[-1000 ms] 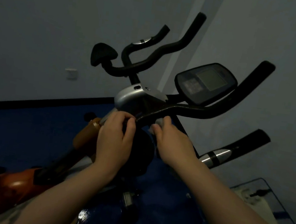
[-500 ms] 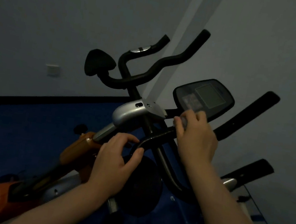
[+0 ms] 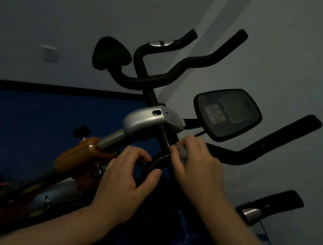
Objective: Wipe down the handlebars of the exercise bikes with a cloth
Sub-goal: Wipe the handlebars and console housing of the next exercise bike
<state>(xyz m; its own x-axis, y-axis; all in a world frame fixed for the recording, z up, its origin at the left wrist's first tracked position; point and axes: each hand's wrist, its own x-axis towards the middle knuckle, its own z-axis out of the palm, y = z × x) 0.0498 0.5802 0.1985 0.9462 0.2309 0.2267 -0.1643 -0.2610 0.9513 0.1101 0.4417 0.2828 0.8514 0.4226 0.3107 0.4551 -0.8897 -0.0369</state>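
Dim light throughout, blurring detail. Right hand (image 3: 195, 168) clenched on a small pale cloth (image 3: 182, 153), mostly hidden under the fingers, pressed against the black handlebar (image 3: 234, 154) near its centre stem. Left hand (image 3: 126, 177) curled round the near curved bar (image 3: 154, 163), thumb and fingers on either side. Console (image 3: 227, 113) just beyond to the right. Second handlebar (image 3: 175, 70) farther off. Orange bike frame (image 3: 78, 156) partly cut off at left.

Blue floor (image 3: 32, 126); orange exercise bike (image 3: 82, 155) on it
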